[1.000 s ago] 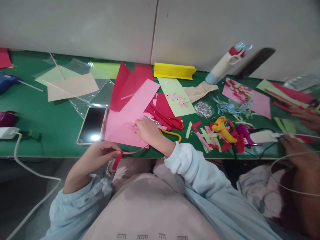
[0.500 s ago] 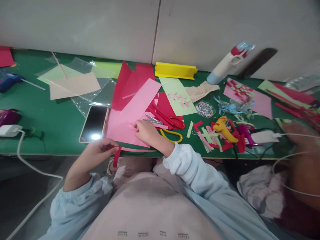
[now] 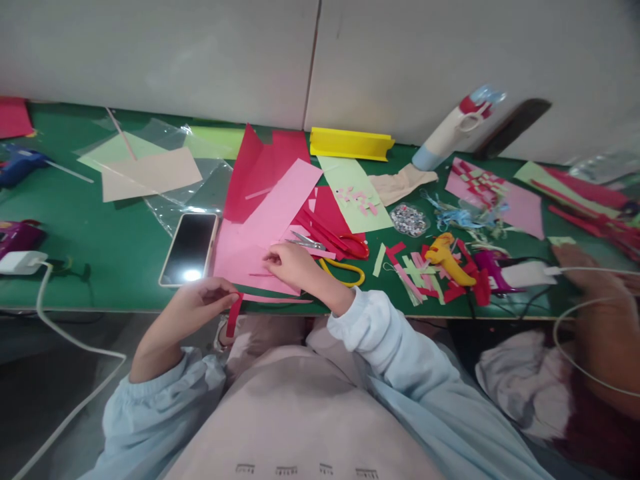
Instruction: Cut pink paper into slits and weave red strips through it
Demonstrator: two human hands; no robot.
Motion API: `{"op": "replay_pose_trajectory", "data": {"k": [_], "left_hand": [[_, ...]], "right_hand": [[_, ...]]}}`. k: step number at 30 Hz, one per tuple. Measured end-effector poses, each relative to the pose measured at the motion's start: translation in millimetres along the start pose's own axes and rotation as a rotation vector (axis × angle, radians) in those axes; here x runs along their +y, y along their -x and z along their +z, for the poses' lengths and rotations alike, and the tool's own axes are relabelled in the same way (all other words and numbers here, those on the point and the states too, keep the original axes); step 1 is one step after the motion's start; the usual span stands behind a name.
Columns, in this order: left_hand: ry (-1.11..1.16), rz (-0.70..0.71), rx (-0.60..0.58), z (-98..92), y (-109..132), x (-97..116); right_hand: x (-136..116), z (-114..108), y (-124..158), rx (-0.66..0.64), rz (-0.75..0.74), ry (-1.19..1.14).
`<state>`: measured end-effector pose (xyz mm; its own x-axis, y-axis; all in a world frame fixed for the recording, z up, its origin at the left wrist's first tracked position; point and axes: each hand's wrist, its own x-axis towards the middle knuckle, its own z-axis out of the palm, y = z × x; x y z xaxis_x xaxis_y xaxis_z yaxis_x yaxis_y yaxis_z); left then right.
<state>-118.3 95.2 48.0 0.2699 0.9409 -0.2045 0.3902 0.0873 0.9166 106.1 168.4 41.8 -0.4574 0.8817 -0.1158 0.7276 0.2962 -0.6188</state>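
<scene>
My left hand (image 3: 203, 301) is at the table's front edge, its thumb and fingers pinching a short red paper strip (image 3: 234, 315) that hangs down over the edge. My right hand (image 3: 290, 265) is low over a large pink paper sheet (image 3: 235, 257), its fingers curled together. From beneath its thumb side a thin pink strip (image 3: 259, 274) sticks out to the left; the exact grip is hidden. Scissors (image 3: 354, 247) with red handles lie just beyond the right hand, and a yellow scissor handle (image 3: 345, 273) shows beside the wrist. A longer pink strip (image 3: 275, 299) lies along the edge.
A phone (image 3: 190, 250) lies left of the pink sheet. To the right are paper scraps (image 3: 420, 277), a yellow glue gun (image 3: 447, 259), a tub of googly eyes (image 3: 410, 219) and a white bottle (image 3: 445, 137). Another person's hand (image 3: 583, 267) is at far right, beside a white cable.
My right hand has shifted slightly, and the thin pink strip now shows on the sheet below its fingertips. My left hand keeps the red strip in the same place.
</scene>
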Motion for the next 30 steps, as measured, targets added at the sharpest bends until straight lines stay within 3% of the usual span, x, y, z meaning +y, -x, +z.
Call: {"op": "replay_pose_trajectory", "data": {"k": [6, 15, 20, 30], "left_hand": [[0.036, 0.016, -0.018, 1.7, -1, 2], [0.003, 0.038, -0.023, 3.6, -4, 8], [-0.024, 0.073, -0.019, 6.9, -7, 11], [-0.079, 0.073, -0.016, 9.2, -11, 17]], "right_hand": [[17, -28, 9, 0.106, 0.056, 0.017], [54, -72, 20, 0.272, 0.188, 0.238], [62, -75, 8, 0.241, 0.239, 0.355], [51, -59, -19, 0.172, 0.269, 0.404]]}}
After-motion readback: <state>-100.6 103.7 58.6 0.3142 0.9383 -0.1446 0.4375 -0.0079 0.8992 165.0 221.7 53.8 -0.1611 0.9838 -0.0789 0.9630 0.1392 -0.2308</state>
